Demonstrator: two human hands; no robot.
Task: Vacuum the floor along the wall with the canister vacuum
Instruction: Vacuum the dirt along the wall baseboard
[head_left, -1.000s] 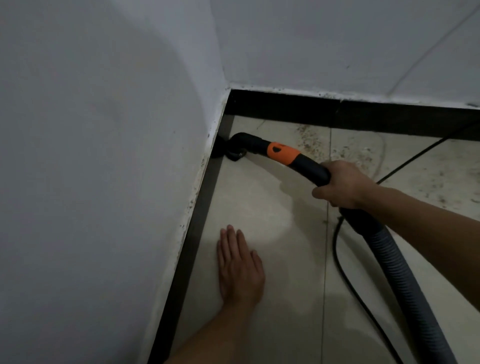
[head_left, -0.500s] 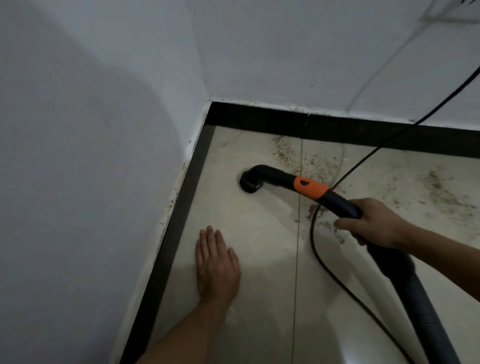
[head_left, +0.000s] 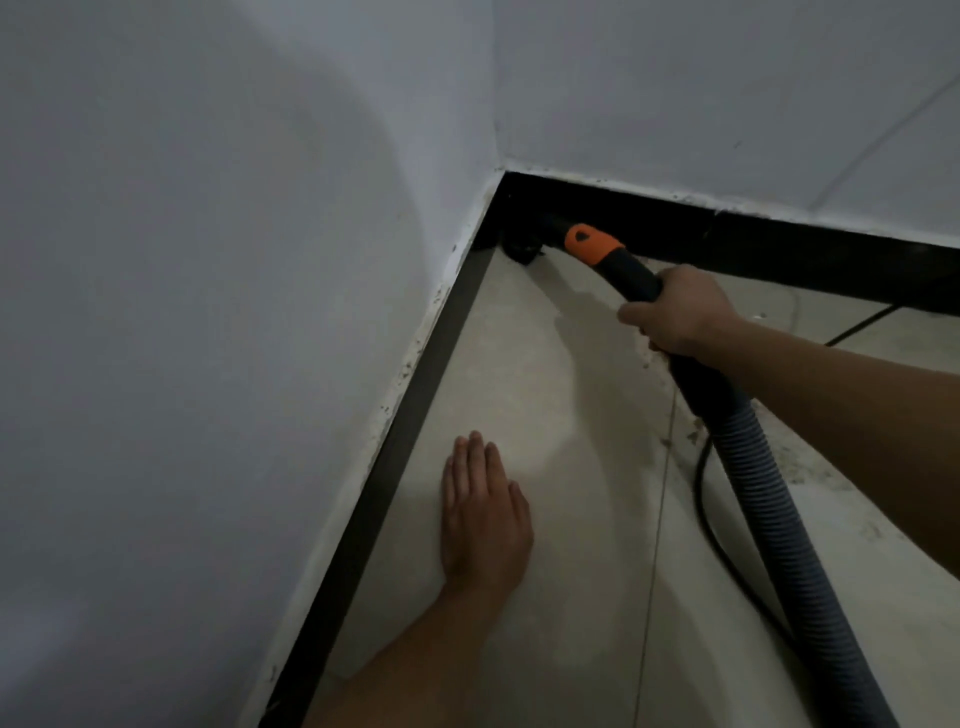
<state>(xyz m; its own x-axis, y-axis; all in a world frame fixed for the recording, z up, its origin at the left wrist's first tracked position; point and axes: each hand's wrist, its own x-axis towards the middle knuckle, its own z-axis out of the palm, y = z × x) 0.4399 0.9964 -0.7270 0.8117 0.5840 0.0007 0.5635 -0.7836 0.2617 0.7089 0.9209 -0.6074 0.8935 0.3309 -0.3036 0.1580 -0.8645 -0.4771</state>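
Orange plastic marks the collar (head_left: 592, 244) on the black vacuum pipe (head_left: 631, 275), just ahead of the right grip (head_left: 675, 312), which is closed round that pipe from above. Further ahead of this grip the nozzle (head_left: 524, 249) is tucked into the corner where the two dark skirting boards (head_left: 415, 405) meet. Black lies against black there, so whether the nozzle sits flat on the floor (head_left: 545, 405) cannot be told. Behind the right grip the ribbed hose (head_left: 769, 499) is led back under the forearm, with a thin cord (head_left: 701, 488) looped just beside it. The canister itself is not seen.

The left grip (head_left: 485, 514) is laid flat on the tile, fingers straight, nothing held. It lies well behind and to the left of the right grip, near the left-hand skirting board.

Grit (head_left: 810, 467) is scattered on the tile behind and to the right of the right grip, close to the hose.

Several slips can be judged likely. The nozzle may be jammed or scraped against the skirting if it is pushed harder into the corner. Grit may be smeared about if hose and cord are dragged through it. The cord may be caught under the hose. Should the nozzle be drawn back along the left wall, the flat left grip would lie in its path.
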